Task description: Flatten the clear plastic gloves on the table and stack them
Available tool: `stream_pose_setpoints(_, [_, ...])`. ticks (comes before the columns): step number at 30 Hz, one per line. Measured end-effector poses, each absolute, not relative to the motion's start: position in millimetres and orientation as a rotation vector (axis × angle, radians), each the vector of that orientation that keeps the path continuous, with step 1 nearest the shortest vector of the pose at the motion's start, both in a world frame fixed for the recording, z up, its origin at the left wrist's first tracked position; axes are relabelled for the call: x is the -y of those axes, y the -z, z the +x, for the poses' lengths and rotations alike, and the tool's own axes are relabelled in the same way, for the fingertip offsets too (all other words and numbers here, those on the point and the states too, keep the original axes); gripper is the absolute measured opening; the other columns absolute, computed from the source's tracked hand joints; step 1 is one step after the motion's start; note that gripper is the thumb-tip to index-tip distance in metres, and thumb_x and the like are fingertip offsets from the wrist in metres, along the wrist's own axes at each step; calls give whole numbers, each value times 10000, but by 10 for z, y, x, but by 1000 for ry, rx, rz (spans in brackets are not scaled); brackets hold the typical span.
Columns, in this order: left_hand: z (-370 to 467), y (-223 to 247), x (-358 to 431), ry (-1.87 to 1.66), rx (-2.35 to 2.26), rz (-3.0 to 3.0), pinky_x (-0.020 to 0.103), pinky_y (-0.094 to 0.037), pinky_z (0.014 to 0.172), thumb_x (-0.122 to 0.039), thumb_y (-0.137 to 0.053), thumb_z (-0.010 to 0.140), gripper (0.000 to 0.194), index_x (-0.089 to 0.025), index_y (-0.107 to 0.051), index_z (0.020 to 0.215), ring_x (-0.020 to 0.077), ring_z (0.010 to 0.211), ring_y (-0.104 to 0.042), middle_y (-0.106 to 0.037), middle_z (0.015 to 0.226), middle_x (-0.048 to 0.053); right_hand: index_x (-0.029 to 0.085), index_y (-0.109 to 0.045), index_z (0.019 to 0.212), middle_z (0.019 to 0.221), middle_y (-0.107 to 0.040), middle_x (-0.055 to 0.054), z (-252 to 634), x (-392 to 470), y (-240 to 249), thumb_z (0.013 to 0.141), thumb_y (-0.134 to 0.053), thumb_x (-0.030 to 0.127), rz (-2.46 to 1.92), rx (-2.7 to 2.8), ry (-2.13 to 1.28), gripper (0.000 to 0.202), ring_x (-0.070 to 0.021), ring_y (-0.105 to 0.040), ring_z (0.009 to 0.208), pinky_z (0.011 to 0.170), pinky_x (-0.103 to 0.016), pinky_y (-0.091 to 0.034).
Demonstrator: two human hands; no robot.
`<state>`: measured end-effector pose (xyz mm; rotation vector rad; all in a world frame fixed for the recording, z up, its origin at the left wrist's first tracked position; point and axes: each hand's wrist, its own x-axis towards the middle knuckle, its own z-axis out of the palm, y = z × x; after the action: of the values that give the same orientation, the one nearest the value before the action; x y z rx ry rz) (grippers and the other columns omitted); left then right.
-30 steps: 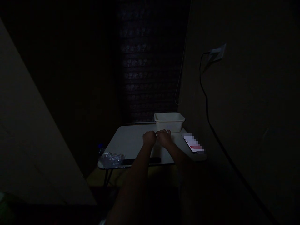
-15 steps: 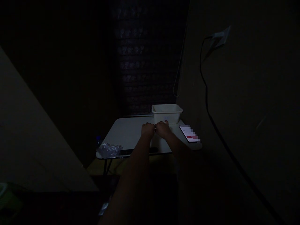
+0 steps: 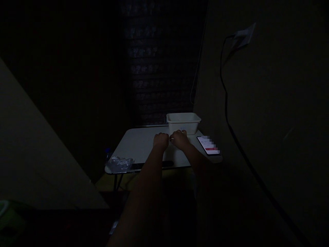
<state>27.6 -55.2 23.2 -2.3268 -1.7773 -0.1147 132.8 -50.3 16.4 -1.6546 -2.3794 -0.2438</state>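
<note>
Both my arms stretch out over a small white folding table (image 3: 138, 144) in a dark room. My left hand (image 3: 161, 140) is closed, its fingers curled out of sight. Just beside it, my right hand (image 3: 179, 139) is closed too, with a tiny pale bit showing at its fingertips, too small and dark to name. A narrow gap separates the two hands. Directly behind my right hand stands a white plastic tub (image 3: 186, 127), its inside barely visible.
A lit phone (image 3: 207, 145) lies at the table's right side. Crumpled clear plastic (image 3: 120, 164) rests on the near left corner. A black cable (image 3: 226, 99) hangs from a wall socket (image 3: 243, 37) on the right. Blinds (image 3: 146, 68) hang behind the table.
My hands, which were touching or nearly so, have moved slightly apart. My right hand sits a little higher in view. The camera has tilted slightly; the tub and phone stay in place.
</note>
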Motion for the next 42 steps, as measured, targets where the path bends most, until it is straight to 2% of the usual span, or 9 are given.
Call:
stream_pose_setpoints(3, [270,-238,556,112,1786,-2308,339,-359,765,-111,-329,757,280,-105,-576,887,213,885,-530,-598,850,136,190,-633,809,909,-604,-73,1322,511,-176,766,-367,206,-1663,2386,289,269,-201,-426,911,786,-383,-193])
stream_pose_setpoints(10, [231,-252,563,97,1797,-2275,311,-352,766,-115,-330,755,282,-126,-575,894,184,872,-535,-604,867,115,171,-621,846,930,-596,-96,1342,495,-179,775,-349,168,-1685,2403,336,282,-210,-421,920,773,-374,-200])
stream_pose_setpoints(24, [215,-237,552,132,1774,-2266,322,-358,747,-141,-337,763,268,-116,-577,878,203,860,-542,-605,851,128,148,-613,847,941,-595,-106,1486,493,-177,771,-317,140,-1775,2339,323,306,-205,-440,909,763,-370,-216])
stream_pose_setpoints(39, [206,-278,567,83,1773,-2263,328,-374,732,-124,-355,742,258,-123,-581,866,209,856,-548,-611,846,126,145,-618,831,920,-601,-105,1576,468,-143,758,-337,160,-1815,2297,348,290,-212,-461,884,745,-368,-247])
stream_pose_setpoints(42, [205,-269,560,90,1769,-2263,325,-374,734,-137,-352,750,259,-124,-583,866,204,850,-551,-613,838,123,178,-600,904,967,-583,-95,1584,480,-143,724,-399,181,-1798,2287,313,269,-220,-434,930,763,-370,-240])
